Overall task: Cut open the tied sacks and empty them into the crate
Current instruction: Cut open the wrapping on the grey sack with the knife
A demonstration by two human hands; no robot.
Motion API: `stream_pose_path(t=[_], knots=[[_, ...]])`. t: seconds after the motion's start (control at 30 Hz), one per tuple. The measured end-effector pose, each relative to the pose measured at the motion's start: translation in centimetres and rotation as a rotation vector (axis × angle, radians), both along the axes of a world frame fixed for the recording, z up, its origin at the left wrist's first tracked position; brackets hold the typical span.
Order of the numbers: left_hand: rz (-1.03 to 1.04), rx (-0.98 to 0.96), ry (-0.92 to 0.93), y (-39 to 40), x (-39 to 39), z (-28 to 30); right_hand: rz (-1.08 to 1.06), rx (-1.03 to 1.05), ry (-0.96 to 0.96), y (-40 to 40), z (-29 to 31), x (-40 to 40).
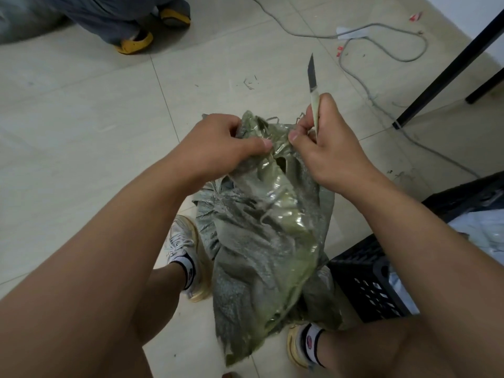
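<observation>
The left hand (218, 143) pinches the sack's (261, 241) gathered top, fingers curled into the cloth. The right hand (324, 143) grips a knife (312, 77), blade pointing up and away, while its thumb and forefinger also pinch the sack's top. The green sack hangs between the legs over the floor (81, 118). The black crate (368, 285) stands just to its right.

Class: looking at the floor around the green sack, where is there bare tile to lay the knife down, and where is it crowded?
Bare pale floor tile lies left of the green woven sack, short of the yellow shoes. Crowded: black plastic crate right, grey cable beyond.
</observation>
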State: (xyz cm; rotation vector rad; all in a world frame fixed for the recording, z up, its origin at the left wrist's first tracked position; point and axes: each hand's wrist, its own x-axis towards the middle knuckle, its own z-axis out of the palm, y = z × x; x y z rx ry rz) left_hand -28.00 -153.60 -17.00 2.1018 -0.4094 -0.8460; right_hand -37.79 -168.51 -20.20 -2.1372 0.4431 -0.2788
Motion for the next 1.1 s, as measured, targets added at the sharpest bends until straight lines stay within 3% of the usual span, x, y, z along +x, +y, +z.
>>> stream_pose_path(t=[0.17, 0.37, 0.53, 0.67, 0.87, 1.1], knots=[[-0.12, -0.056, -0.266, 0.7, -0.4, 0.2, 0.04, 0.024, 0.036, -0.1, 0.1, -0.2], [-0.415, -0.031, -0.395, 1.4, 0.0, 0.2, 0.013, 0.099, 0.075, -0.3, 0.3, -0.2], [-0.341, 0.043, -0.335, 1.4, 0.5, -0.6, -0.099, 0.159, 0.054, -0.3, 0.6, 0.0], [-0.205, 0.049, -0.287, 1.2, 0.8, -1.1, -0.021, 0.314, 0.102, -0.1, 0.9, -0.4], [-0.125, 0.056, -0.286, 1.1, 1.0, -1.2, 0.137, -0.179, 0.066, 0.5, 1.4, -2.1], [-0.164, 0.098, -0.377, 0.6, 0.6, -1.4, 0.067, -0.258, 0.031, 0.5, 1.2, -1.7]])
